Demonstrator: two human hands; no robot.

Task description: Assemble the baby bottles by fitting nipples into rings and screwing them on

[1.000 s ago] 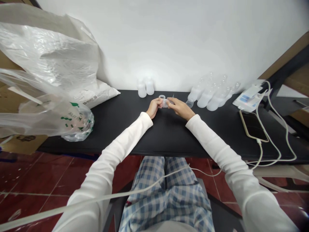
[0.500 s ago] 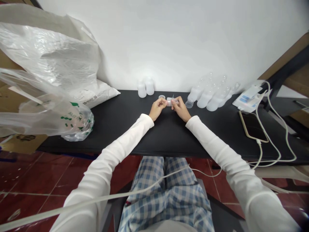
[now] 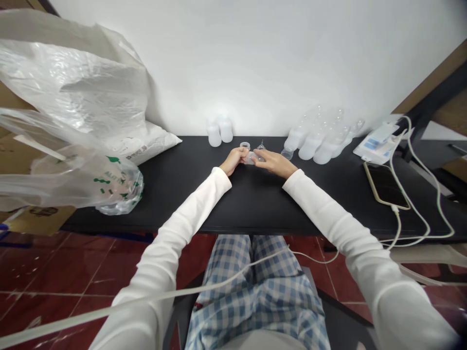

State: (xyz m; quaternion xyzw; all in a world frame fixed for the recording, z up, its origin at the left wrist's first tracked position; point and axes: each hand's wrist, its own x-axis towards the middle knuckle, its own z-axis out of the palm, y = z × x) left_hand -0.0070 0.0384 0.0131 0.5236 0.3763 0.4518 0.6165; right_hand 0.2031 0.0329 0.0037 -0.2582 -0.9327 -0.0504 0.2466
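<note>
A small translucent white baby bottle lies sideways between my two hands above the black table. My left hand is closed, its fingers pinching the left end. My right hand has its thumb and fingers around the other end, partly covering it. Just behind my left fingers is a clear ring. Behind my right fingers stands a clear pointed nipple piece, its lower part hidden. Nearest my right hand on the table is a clear cap.
Two white bottles stand by the wall. Several bottles with clear nipples are grouped at right. Further right are a phone on a white cable and a packet. Big plastic bags fill the left. A cable crosses my lap.
The bottle has turned and sunk slightly in my hands. My right hand has flattened out and reaches further left over it. The view has shifted a little.
</note>
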